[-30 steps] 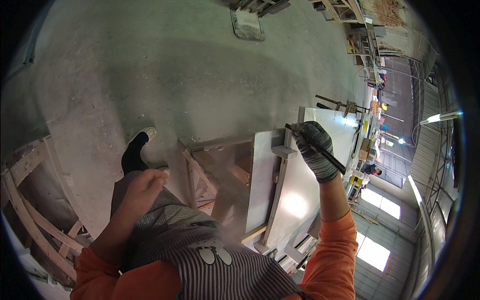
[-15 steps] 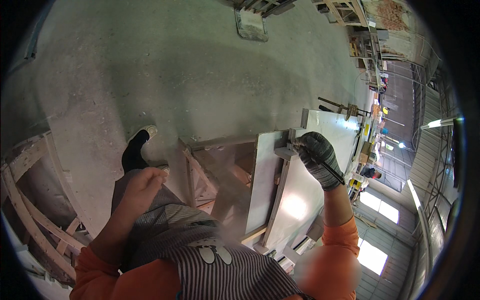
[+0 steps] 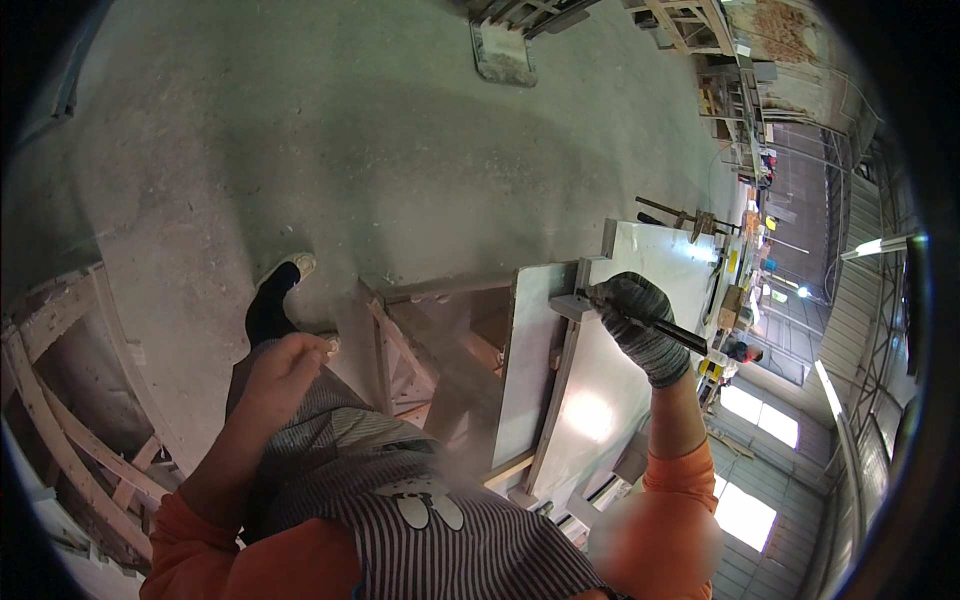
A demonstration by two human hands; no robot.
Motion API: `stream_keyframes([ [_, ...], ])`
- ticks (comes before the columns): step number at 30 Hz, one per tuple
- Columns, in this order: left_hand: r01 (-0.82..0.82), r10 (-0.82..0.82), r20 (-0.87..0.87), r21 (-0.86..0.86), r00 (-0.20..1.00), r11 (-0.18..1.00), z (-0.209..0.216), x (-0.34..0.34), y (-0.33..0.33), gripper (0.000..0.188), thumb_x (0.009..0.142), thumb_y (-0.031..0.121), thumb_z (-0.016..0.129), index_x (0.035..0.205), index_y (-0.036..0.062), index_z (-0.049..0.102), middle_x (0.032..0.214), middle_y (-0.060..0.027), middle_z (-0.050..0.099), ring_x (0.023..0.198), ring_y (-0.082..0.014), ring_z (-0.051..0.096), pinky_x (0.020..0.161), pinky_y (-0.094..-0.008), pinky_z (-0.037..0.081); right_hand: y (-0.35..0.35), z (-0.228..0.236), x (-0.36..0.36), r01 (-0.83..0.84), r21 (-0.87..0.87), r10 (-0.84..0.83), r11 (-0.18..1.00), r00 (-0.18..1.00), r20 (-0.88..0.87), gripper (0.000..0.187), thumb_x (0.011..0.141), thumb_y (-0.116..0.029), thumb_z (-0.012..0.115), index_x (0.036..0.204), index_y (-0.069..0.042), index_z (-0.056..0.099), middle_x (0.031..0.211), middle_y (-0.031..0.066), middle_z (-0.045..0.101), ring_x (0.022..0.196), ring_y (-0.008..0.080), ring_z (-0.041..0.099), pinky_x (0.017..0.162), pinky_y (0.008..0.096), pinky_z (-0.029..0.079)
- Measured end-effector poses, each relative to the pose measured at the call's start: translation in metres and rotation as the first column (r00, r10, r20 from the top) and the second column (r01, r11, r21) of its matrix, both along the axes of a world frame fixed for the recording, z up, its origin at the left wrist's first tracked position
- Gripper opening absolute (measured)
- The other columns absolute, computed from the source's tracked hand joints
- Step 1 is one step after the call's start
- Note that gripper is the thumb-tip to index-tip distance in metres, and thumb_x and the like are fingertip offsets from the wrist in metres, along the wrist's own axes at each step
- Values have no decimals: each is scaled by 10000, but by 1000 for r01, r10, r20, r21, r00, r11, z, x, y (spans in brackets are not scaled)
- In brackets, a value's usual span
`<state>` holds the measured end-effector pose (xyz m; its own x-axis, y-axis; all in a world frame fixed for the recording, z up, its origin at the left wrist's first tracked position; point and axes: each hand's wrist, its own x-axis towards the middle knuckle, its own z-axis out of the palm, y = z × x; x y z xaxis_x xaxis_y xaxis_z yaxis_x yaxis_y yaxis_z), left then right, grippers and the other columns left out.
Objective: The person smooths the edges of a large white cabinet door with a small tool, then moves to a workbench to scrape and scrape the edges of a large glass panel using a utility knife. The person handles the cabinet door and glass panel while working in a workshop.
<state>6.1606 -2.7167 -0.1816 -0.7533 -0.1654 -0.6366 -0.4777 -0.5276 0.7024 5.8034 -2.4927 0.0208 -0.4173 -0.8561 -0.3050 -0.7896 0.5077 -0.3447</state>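
"While the right hand [image 3: 638, 325] sat over the wide pale panel [image 3: 600, 385], which way did its tool point?"

"The slim black tool [image 3: 685, 337] lay slantwise across the hand. Its thicker end stuck out past the glove's right side, toward the right and slightly back toward the body; its thin end came out by the thumb, toward the left and away from the body, close by a grey block [image 3: 572, 307]."

"Was that hand closed?"

"Yes, in a grey striped knit glove, its fingers bent round the tool. The tip was too small and dark for me to tell whether it touched the block."

"And the left hand [image 3: 285, 375]?"

"Bare, in front of the person's thigh, fingers loosely curled. Its palm was hidden, so I couldn't tell whether it held anything."

"Where did the edges run?"

"The block sat beside the long dark gap between the wide panel and a narrower panel [image 3: 528, 370]. That one's left edge bordered a wooden frame [image 3: 405, 345]. A bar clamp [image 3: 705, 222] showed by the wide panel's far end. The tool's thicker end had open room around it, and concrete floor [image 3: 380, 150] spread beyond the panels' far edges"
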Motion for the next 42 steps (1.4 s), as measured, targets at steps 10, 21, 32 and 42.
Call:
stream_keyframes([
  [10,89,-88,40,-20,995,996,4,-3,-4,194,1011,127,505,1131,13,605,984,-47,650,853,-106,565,806,-261,477,17,4,7,191,-123,-190,974,982,18,124,857,15,674,975,-10,703,901,107,684,812,245,666,720,341,539],
  [21,81,-82,-18,-71,996,994,-2,-5,8,208,991,156,537,1111,9,625,919,-30,622,825,-92,568,751,-249,473,55,-9,57,74,-217,-105,973,985,-134,226,769,23,754,960,-56,662,891,114,667,790,289,655,706,351,543],
  [32,125,-125,67,2,990,992,-5,9,20,192,1007,119,510,1138,17,606,1003,-53,644,905,-110,582,841,-265,476,56,-16,61,4,-82,-23,997,972,-233,240,784,8,708,1011,-52,657,901,128,665,805,318,657,702,382,555],
  [42,72,-71,46,-21,996,997,-5,22,31,200,994,131,526,1121,9,621,952,-35,631,849,-85,570,763,-244,473,76,-17,74,-21,-74,2,997,970,-245,242,800,33,701,1023,-37,641,893,140,664,758,308,672,651,341,560],
])
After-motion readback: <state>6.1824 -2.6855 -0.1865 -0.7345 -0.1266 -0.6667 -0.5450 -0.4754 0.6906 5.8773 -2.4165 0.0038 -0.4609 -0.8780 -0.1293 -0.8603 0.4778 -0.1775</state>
